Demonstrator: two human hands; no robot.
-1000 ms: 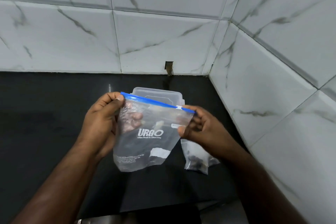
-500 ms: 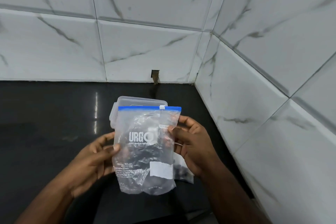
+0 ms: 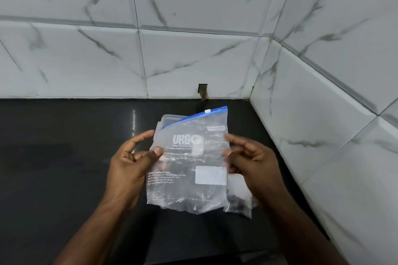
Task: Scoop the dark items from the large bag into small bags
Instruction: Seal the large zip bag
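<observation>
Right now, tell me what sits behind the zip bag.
Behind the zip bag a clear plastic box shows its top corner; a smaller bag with dark bits peeks out lower right. The rest of both is covered.

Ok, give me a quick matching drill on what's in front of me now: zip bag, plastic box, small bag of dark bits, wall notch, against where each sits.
Things:
1. zip bag
2. plastic box
3. small bag
4. wall notch

Places:
A. on the counter, behind the held bag
B. at the foot of the back wall tiles
C. held up between the left hand and right hand
D. low on the right, partly behind the held bag, dark bits inside

Pairs: 1-C, 2-A, 3-D, 4-B
</observation>
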